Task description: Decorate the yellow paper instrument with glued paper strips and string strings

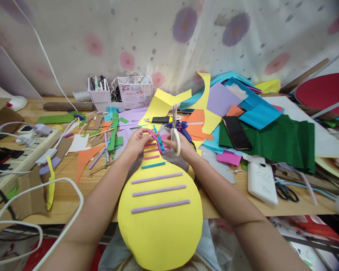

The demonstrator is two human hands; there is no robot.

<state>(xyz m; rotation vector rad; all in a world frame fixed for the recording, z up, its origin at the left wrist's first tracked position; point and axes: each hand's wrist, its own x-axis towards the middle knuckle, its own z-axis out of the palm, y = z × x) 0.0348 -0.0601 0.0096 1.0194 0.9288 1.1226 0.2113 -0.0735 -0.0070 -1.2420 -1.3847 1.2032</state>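
A yellow cutout (161, 233) with a round body and narrow neck leans over the table's front edge. Lilac strips (159, 191) cross its body; a teal strip (153, 165) and several pink ones cross the neck. My left hand (137, 142) is closed, fingertips pinching a magenta strip (157, 140) above the neck. My right hand (177, 143) is closed around white-handled scissors (175, 137), whose blades point up and away. Its fingertips are near the magenta strip's other side; whether they touch it I cannot tell. Small teal pieces (162, 142) show between the hands.
Just beyond my hands lie a blue glue gun (182, 127) and a yellow-black cutter (159, 119). Coloured scraps spread left; a phone (236, 132) rests on green felt (285, 139) at right. A power strip (22, 158) and looping white cable (79, 195) occupy the left.
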